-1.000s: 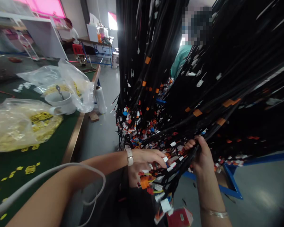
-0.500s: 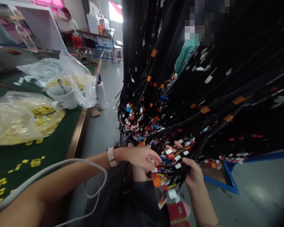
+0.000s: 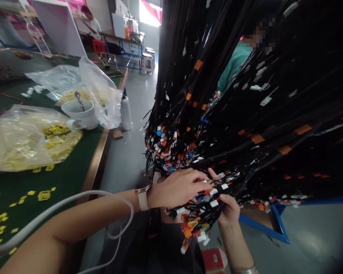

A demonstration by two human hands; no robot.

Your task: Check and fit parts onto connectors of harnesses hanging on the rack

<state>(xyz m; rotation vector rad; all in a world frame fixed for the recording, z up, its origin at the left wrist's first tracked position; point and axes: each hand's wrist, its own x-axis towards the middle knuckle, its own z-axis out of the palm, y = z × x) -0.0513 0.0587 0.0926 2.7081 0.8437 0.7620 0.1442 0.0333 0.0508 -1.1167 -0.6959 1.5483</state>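
A thick bundle of black wire harnesses (image 3: 198, 207) ends in white, orange, red and yellow connectors in front of my body. My right hand (image 3: 230, 211) cups this bundle from below and the right, thumb on the near side and fingertips showing behind. Over the top of the wires lies my left hand (image 3: 177, 188), its fingers stretched out and a little apart, touching them near the white tags. My left fingertips are partly lost among the wires. Loose connector ends (image 3: 188, 230) hang below both hands.
More harnesses (image 3: 183, 114) hang ahead, with a person in a green top (image 3: 236, 62) behind. On the left, a green-topped table (image 3: 82, 167) bears a white mug (image 3: 87, 116), bags of yellow parts (image 3: 31, 140) and a white cable (image 3: 82, 196). A blue frame (image 3: 280, 224) stands low right.
My left hand has moved right and slightly up over the wires, its fingers straighter. My right hand still holds the bundle, slightly further left. The whole view has shifted a little.
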